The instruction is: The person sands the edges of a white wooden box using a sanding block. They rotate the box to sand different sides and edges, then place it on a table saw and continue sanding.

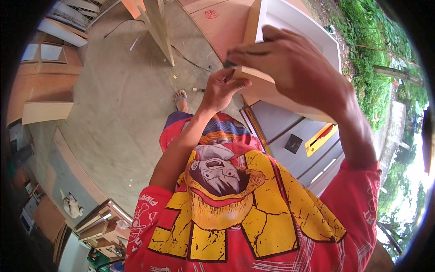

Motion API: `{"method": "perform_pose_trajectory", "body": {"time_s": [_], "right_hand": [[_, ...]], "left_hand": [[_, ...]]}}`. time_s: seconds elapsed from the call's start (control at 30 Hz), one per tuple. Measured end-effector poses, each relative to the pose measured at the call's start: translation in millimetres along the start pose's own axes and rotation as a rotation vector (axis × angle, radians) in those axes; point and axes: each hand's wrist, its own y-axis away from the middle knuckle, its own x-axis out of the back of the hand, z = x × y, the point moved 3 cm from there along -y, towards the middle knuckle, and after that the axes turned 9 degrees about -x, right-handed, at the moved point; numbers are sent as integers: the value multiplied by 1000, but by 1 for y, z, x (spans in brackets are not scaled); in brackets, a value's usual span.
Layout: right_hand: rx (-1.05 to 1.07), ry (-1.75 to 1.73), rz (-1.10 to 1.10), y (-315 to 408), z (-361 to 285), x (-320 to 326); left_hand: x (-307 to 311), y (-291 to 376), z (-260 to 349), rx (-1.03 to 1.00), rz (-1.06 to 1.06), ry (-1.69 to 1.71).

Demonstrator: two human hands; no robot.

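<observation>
My left hand (220,90) grips the near end of a wooden panel (289,97), its thumb on the face by the pale edge. Above that edge is my right hand (295,64), blurred, its palm turned down and fingers bent over the board. A small dark piece (229,63) shows under the right fingertips, close to the left fingers; its kind is too blurred to tell. Part of the panel is hidden behind the right hand and wrist.
To the right is a grey table saw (275,119) with a yellow insert (314,144), a red blade (323,134) and a black square (293,143). A white-lined wooden box (289,17) stands beyond my hands. Boards (158,30) rise from the concrete floor (112,102), where a cable (190,61) lies.
</observation>
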Motion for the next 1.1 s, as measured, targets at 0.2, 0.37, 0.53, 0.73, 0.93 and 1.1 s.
{"method": "perform_pose_trajectory", "body": {"time_s": [0.2,0.37,0.53,0.73,0.93,1.1], "right_hand": [[165,64,303,-15,22,-18],[8,112,45,-8,9,-26],[-37,130,-31,-8,-4,-6],[-48,159,95,-10,29,-44],[-121,76,100,26,2,-41],[-47,42,234,9,17,-50]], "left_hand": [[17,0,-30,40,10,175],[16,-2,-25,76,35,159],[28,-4,-38,97,6,86],[25,-6,-28,158,-68,71],[21,-5,-30,234,-99,45],[29,-8,-30,276,-143,-6]]}}
